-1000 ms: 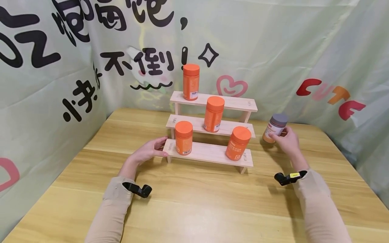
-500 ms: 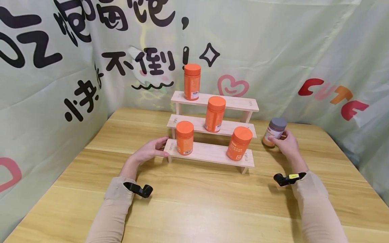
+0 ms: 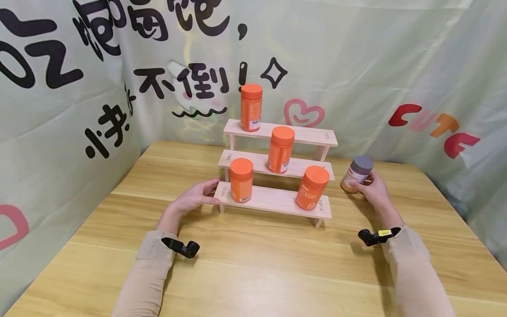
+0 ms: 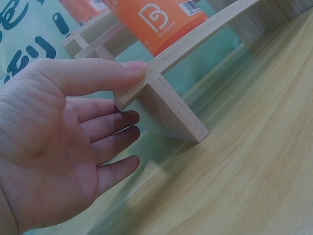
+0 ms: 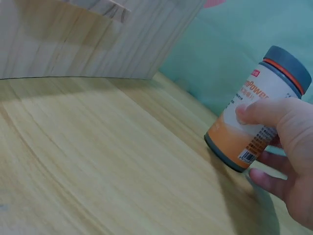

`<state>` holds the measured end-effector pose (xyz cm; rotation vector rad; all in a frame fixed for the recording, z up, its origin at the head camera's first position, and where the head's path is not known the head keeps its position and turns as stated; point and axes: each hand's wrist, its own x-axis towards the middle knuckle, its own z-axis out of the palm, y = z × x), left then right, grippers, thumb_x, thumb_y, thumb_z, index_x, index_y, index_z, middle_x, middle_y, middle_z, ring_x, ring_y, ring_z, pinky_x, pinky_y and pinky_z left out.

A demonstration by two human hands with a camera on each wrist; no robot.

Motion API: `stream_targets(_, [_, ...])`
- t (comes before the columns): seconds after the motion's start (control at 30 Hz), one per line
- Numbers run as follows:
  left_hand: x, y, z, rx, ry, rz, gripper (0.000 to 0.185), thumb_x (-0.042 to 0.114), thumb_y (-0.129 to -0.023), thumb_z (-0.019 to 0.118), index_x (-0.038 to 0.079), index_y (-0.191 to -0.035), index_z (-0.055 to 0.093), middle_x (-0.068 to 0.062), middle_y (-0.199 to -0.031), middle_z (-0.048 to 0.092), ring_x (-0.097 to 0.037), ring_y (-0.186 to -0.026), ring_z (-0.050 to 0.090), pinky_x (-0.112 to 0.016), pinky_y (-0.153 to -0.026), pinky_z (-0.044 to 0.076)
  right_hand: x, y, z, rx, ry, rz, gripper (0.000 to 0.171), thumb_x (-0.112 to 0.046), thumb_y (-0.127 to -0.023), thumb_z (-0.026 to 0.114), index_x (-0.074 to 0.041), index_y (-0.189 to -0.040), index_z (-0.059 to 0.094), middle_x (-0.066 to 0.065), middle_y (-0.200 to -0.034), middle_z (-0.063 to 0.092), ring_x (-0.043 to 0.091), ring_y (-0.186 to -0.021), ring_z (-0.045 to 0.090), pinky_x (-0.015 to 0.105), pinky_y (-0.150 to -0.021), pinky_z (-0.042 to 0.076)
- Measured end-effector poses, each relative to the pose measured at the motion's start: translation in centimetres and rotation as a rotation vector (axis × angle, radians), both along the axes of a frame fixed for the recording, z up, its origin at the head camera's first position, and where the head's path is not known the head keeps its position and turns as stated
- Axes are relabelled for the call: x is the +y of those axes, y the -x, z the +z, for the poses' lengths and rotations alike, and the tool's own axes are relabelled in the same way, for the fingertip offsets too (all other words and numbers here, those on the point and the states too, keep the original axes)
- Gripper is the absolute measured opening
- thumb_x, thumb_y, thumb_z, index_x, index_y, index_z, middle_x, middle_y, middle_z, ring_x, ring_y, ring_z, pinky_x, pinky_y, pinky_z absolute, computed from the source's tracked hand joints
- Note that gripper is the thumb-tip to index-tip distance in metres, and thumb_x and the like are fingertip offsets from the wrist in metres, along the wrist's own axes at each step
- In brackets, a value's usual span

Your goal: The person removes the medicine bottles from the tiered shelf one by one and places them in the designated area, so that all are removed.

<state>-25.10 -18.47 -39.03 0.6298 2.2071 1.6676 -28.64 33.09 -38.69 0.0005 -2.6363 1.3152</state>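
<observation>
Grey-capped bottle point(image 3: 357, 174) stands tilted on the table point(image 3: 253, 259) at 3 o'clock of the stepped wooden shelf point(image 3: 277, 200), grasped by the right hand point(image 3: 371, 189); left hand point(image 3: 194, 197), fingers relaxed, touches the shelf's 9 o'clock end.

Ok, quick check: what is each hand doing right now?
Left hand: open, thumb touching the wooden shelf end.
Right hand: gripping the grey-capped bottle.
</observation>
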Motion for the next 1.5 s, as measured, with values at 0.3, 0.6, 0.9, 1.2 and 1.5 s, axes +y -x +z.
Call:
stream_targets(0.3, [-0.1, 0.0, -0.2, -0.019, -0.002, 0.006, 0.083, 0.005, -0.082, 0.066, -0.011, -0.143, 0.013, -0.027, -0.149, 0.016, -0.038, -0.136, 0.017, -0.047, -0.11, 0.016, 1.1, -0.9, 1.1, 0.0, 0.17, 0.116, 0.057, -0.013, -0.089, 0.062, 0.014, -0.13, 0.032, -0.013, -0.096, 0.052, -0.01, -0.08, 0.052, 0.015, -0.067, 0.05])
stream_targets(0.6, [0.1, -0.1, 0.0, -0.017, -0.004, 0.003, 0.083, 0.004, -0.082, 0.066, -0.011, -0.143, 0.012, -0.027, -0.149, 0.016, -0.037, -0.137, 0.017, -0.046, -0.111, 0.016, 2.9, -1.2, 1.7, 0.013, 0.375, 0.141, 0.056, -0.016, -0.087, 0.065, 0.013, -0.128, 0.04, -0.016, -0.09, 0.06, -0.005, -0.081, 0.059, 0.014, -0.069, 0.051])
stream_targets(0.9, [0.0, 0.0, 0.0, -0.016, -0.006, 0.001, 0.082, 0.005, -0.083, 0.066, -0.01, -0.143, 0.013, -0.027, -0.148, 0.018, -0.038, -0.136, 0.019, -0.048, -0.11, 0.017, 2.6, -2.4, 4.9, 0.07, 0.542, 0.16, 0.02, -0.005, -0.088, 0.061, -0.013, -0.105, 0.054, -0.016, -0.086, 0.064, -0.004, -0.077, 0.061, 0.011, -0.065, 0.05])
stream_targets(1.2, [0.0, -0.1, 0.1, -0.024, -0.016, 0.001, 0.082, 0.005, -0.083, 0.066, -0.01, -0.143, 0.013, -0.027, -0.148, 0.018, -0.037, -0.136, 0.019, -0.047, -0.11, 0.016, 1.6, -3.0, 9.2, 0.091, 0.385, 0.077, 0.017, -0.018, -0.087, 0.065, -0.023, -0.102, 0.058, -0.021, -0.083, 0.065, -0.006, -0.078, 0.06, 0.009, -0.065, 0.049])
stream_targets(1.5, [0.1, -0.1, 0.0, -0.024, -0.016, 0.001, 0.082, 0.004, -0.083, 0.066, -0.011, -0.143, 0.013, -0.027, -0.149, 0.017, -0.037, -0.136, 0.019, -0.046, -0.111, 0.016, -0.3, -2.6, 13.4, 0.089, 0.089, 0.098, 0.033, -0.03, -0.09, 0.059, -0.016, -0.12, 0.052, -0.026, -0.089, 0.061, -0.008, -0.082, 0.058, 0.006, -0.069, 0.045])
